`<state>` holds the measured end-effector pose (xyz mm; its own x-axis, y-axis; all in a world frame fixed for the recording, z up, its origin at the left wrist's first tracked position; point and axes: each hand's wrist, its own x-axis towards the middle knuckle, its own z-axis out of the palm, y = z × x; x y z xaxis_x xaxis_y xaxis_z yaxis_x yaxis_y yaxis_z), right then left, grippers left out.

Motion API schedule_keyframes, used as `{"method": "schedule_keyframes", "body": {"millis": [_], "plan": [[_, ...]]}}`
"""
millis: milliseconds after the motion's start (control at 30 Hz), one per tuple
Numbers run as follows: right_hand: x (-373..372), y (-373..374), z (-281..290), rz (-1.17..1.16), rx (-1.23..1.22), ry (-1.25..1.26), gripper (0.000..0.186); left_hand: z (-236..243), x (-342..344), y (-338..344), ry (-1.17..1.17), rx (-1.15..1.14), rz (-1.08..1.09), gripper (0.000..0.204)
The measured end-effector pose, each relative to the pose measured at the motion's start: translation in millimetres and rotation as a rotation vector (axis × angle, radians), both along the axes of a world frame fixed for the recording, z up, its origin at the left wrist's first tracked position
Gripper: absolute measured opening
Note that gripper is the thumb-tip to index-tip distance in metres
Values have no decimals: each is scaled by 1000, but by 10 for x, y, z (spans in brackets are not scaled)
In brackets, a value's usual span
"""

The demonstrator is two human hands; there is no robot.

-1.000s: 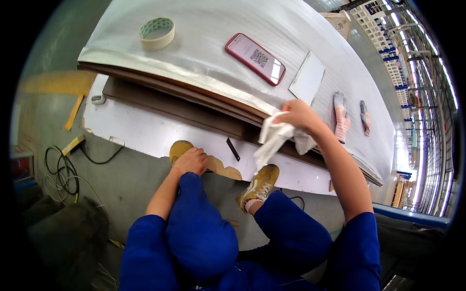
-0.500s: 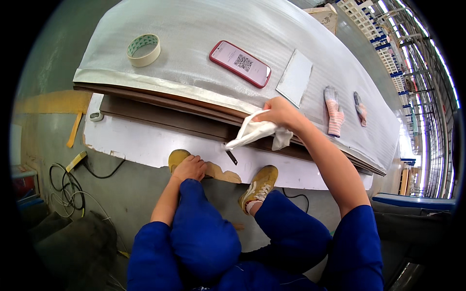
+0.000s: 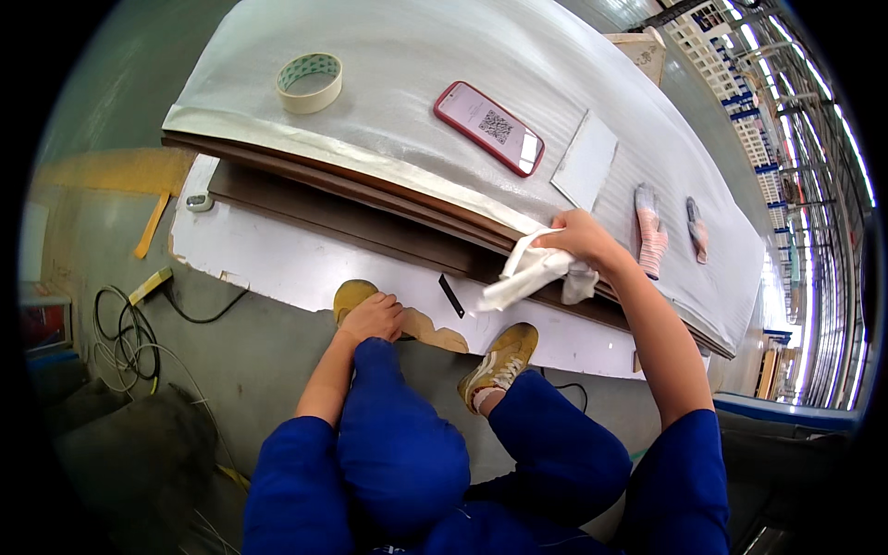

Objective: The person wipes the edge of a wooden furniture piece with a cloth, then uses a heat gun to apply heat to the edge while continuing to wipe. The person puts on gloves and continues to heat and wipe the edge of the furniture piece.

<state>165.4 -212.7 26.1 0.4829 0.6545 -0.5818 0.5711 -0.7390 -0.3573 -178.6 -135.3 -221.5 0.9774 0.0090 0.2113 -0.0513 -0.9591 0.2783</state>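
Observation:
My right hand (image 3: 581, 237) is closed on a bunched white cloth (image 3: 529, 277), which hangs against the front edges of a stack of brown panels (image 3: 370, 205). Over my bent left knee lies my left hand (image 3: 373, 317), its fingers curled and their inside hidden, close to my left yellow shoe (image 3: 351, 294). A slim black strip (image 3: 451, 296) rests on the white board (image 3: 287, 242) below the stack, left of the cloth. Translucent sheeting (image 3: 388, 55) covers the top panel.
On the sheeting lie a tape roll (image 3: 310, 83), a red-edged phone (image 3: 489, 128), a pale flat sheet (image 3: 586, 159) and two work gloves (image 3: 650, 231). A small grey device (image 3: 199, 202) sits at the board's left end. Cables (image 3: 125, 338) coil on the left floor.
My right hand has moved a little to the right along the stack with the cloth. The black strip's upper end is now uncovered. My left hand stays by the knee; the view has shifted slightly.

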Motion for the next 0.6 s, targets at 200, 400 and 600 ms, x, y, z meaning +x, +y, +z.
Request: {"method": "schedule_keyframes", "body": {"millis": [200,400,600], "plan": [[-562,631,38,165,152,-104,45,-41,-7,11,11,-7,14,18],[-257,118,77,45,64,-83,38,-13,-27,20,14,9,-11,18],[-569,318,34,70,122,-46,36,39,-3,32,41,0,-8,19]]}}
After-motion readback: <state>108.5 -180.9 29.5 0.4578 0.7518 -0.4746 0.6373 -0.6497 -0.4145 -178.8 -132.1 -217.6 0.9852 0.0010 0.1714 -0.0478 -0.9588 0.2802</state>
